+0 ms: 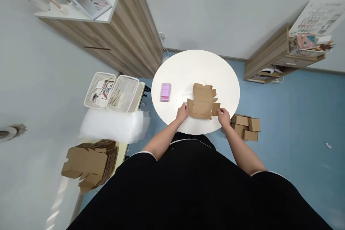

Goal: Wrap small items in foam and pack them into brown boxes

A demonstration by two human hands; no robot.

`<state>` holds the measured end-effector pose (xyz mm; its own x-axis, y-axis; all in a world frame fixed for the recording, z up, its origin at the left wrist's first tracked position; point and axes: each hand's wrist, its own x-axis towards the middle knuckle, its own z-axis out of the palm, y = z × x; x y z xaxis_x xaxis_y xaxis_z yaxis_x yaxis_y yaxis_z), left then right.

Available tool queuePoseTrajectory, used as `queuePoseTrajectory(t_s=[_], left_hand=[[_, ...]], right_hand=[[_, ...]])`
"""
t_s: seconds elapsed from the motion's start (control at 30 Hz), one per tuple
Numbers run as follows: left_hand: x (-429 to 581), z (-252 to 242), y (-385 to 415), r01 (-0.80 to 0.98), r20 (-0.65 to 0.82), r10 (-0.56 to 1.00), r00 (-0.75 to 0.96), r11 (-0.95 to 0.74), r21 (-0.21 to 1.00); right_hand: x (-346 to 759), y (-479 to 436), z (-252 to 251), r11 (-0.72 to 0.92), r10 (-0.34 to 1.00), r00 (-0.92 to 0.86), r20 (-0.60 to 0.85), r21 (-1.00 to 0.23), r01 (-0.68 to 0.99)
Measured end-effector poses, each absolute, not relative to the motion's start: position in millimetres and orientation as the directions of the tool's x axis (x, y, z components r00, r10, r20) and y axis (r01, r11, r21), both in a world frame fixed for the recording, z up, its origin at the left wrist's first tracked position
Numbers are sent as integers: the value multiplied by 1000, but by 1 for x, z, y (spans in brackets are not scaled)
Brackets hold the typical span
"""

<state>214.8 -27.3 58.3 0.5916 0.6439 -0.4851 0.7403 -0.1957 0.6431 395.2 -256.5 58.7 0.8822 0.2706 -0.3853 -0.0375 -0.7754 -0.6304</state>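
A flat, unfolded cardboard box (pixel 202 107) lies on the round white table (pixel 198 64), its flaps spread at the sides. At its left side flap, my left hand (pixel 183 112) is closed with fingers pinched on the cardboard. My right hand (pixel 223 116) pinches the right side flap between thumb and fingers. A small white item (pixel 187 97) sits just beyond my left hand, partly beside the cardboard; its kind is unclear. Farther left on the table is a purple and pink packet (pixel 165 92), blurred by pixelation.
Stacked flat cardboard boxes (pixel 88 163), white sheets (pixel 113 125) and two white baskets (pixel 99 90) occupy the side table at left. Folded cardboard boxes (pixel 249 125) are piled at the right, by the table. A wooden cabinet (pixel 134 32) stands back left, a shelf unit (pixel 272 54) back right.
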Motion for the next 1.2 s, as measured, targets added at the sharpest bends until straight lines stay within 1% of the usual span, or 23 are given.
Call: queuePoseTrajectory(t_s=[0.1,0.2,0.27,0.33,0.4,0.5,0.6,0.67,0.73,0.8,0.9,1.03,1.1,1.2], left_hand=[[220,27,-23,803,-597,605,527,-125,582],[218,3,-14,836,-646,563,516,-165,523],[214,-7,-8,837,-674,521,524,-170,520],[206,-12,-5,820,-679,481,554,-172,547],[197,-15,-5,775,-646,445,620,-216,594],[185,-16,-13,669,-580,334,743,-349,656],[182,-18,-26,623,-593,229,772,-459,633],[187,-21,-34,632,-607,240,758,-500,592],[193,-24,-40,644,-597,283,751,-515,566],[200,-26,-44,654,-579,326,747,-514,555],[206,-25,-50,656,-559,356,749,-518,548],[216,-18,-59,653,-554,357,752,-513,557],[225,-16,-63,649,-551,352,757,-509,566],[236,-16,-69,626,-560,304,771,-526,576]], right_hand=[[405,-264,29,-811,242,830,-503,-574,-111],[408,-273,8,-854,177,773,-609,-486,-187],[409,-277,2,-890,85,762,-642,-393,-232],[412,-278,1,-910,22,773,-633,-333,-247],[420,-273,2,-911,41,800,-598,-351,-216],[444,-253,1,-889,140,823,-551,-435,-140],[478,-220,-9,-856,186,803,-567,-495,-151],[498,-196,-19,-827,156,782,-604,-513,-231],[511,-178,-29,-787,122,746,-655,-522,-329],[516,-169,-36,-755,134,697,-705,-528,-389],[516,-174,-35,-722,220,622,-752,-554,-414],[513,-201,-20,-654,325,556,-765,-606,-453],[510,-212,-13,-657,321,529,-786,-587,-474],[502,-220,-9,-673,288,482,-828,-533,-513]])
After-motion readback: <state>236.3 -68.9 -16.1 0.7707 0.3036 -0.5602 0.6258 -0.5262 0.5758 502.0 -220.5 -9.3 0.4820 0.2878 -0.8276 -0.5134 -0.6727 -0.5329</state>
